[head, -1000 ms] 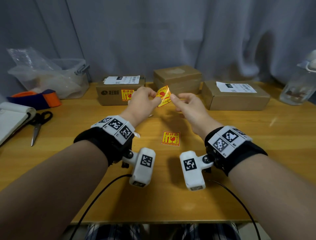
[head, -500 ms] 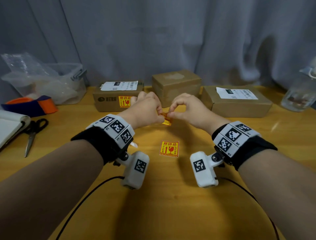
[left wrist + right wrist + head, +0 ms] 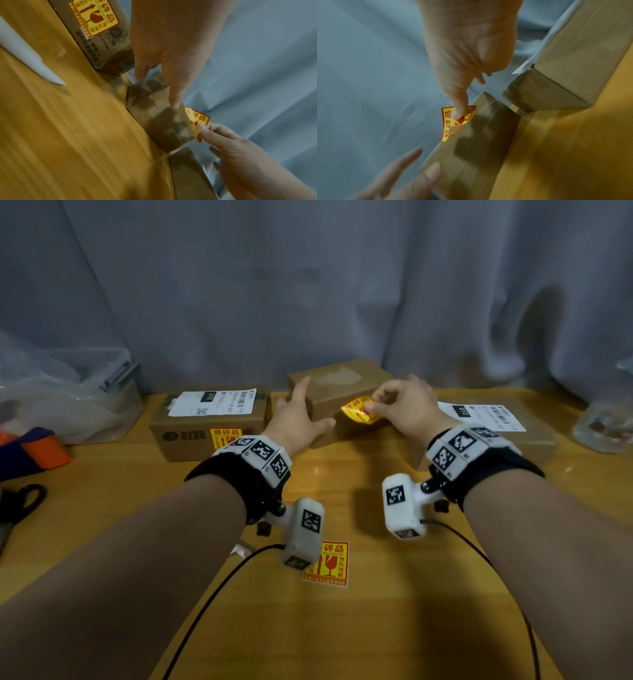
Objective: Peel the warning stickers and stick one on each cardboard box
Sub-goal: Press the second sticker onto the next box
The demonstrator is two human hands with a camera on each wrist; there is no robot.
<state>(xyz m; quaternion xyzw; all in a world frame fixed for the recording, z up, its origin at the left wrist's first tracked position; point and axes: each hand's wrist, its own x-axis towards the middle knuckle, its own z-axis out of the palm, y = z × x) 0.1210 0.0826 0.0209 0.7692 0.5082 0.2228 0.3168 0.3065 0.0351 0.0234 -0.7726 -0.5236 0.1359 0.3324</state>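
Three cardboard boxes stand in a row at the back of the wooden table. The left box carries a yellow-red warning sticker on its front. My right hand pinches a curled, peeled sticker against the front upper edge of the middle box. The thumb lies on the peeled sticker. My left hand is open, its straight fingers touching the middle box's left end. The right box shows only a white shipping label. Another sticker lies flat on the table between my forearms.
A clear plastic tub with a bag stands at the back left, with an orange and blue cloth and scissors in front of it. A glass jar sits at the far right. A white paper scrap lies under my left wrist.
Both hands were pinching the sticker together over the table. The left hand let go and reached to the middle box; the right hand carried the sticker forward to that box.
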